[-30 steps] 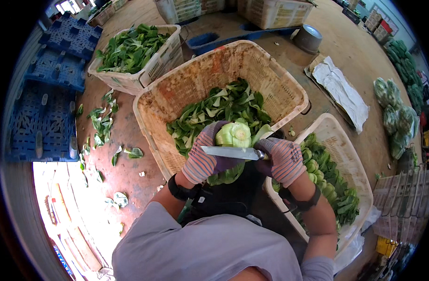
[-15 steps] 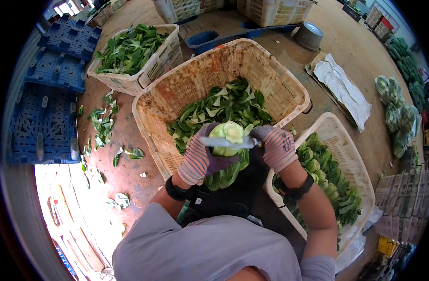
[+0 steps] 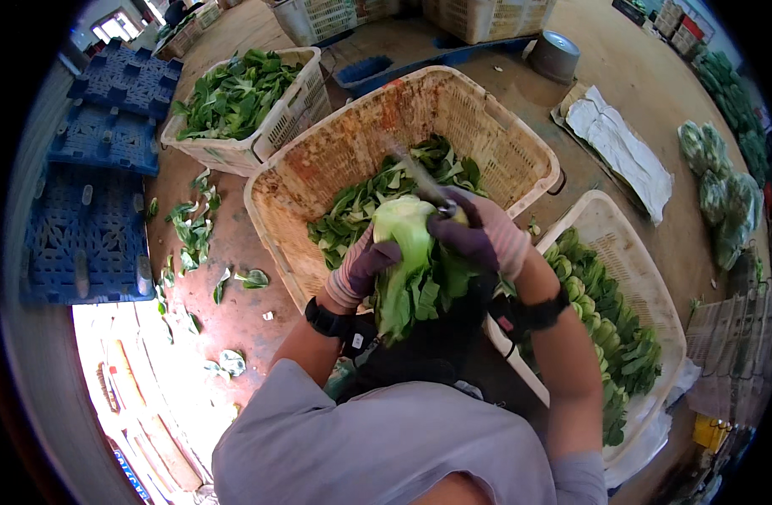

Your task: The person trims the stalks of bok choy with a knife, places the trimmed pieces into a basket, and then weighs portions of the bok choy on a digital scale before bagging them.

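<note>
Seen from the head, looking straight down: here's the left hand [image 3: 371,263], gloved, closed round the left side of a head of greens [image 3: 407,252], pale base up, leaves hanging toward the lap. And the right hand [image 3: 479,237], also gloved, grips a knife [image 3: 421,178], its blurred blade slanting up and away over the crate [image 3: 340,145]. The purple fingers of that hand overlap the head's right side; whether they pinch a leaf too, I cannot tell.

The head sits between the two hands, over the near side of that big stained crate, and loose leaves [image 3: 356,202] are heaped inside it. On the right, a paler bin [image 3: 626,261] carries trimmed greens [image 3: 581,305] in rows. Beyond, to the left, a basket [image 3: 292,109] brims with more leaves. Scraps [image 3: 192,231] litter the floor beside blue pallets [image 3: 87,231], and out to the far right there's a metal pot [image 3: 554,57] near a crumpled white sheet [image 3: 615,151].
</note>
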Demonstrator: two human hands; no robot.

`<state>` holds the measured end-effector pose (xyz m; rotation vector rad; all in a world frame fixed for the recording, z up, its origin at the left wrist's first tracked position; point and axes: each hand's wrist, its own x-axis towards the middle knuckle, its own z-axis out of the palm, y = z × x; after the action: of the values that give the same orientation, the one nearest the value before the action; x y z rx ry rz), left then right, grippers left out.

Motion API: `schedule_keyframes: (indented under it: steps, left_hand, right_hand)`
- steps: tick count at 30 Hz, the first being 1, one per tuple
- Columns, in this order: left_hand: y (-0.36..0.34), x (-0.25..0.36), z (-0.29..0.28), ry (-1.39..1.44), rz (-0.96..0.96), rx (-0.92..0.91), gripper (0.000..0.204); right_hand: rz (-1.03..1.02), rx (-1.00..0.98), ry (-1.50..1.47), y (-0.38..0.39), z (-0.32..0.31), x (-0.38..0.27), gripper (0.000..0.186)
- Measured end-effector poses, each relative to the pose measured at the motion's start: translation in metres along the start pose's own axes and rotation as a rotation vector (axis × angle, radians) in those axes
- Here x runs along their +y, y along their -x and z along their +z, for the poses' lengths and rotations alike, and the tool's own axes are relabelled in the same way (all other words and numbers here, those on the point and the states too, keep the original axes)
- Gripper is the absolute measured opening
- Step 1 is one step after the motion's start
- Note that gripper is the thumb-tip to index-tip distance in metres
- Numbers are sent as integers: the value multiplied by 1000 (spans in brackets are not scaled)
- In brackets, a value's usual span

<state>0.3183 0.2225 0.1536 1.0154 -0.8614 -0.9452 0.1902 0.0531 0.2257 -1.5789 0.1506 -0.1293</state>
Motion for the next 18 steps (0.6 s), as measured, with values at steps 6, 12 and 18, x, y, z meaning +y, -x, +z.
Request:
schedule_keyframes:
  steps: [6, 12, 18]
  left_hand:
    - [25, 36, 30, 660, -282, 73, 89]
    - [35, 22, 17, 704, -287, -125, 83]
    - [32, 16, 31, 618, -250, 66, 77]
  right_hand:
    - [191, -248, 171, -22, -3, -32, 32]
    - [58, -410, 125, -39, -12, -12, 28]
    - [51, 252, 580, -66, -70, 13, 39]
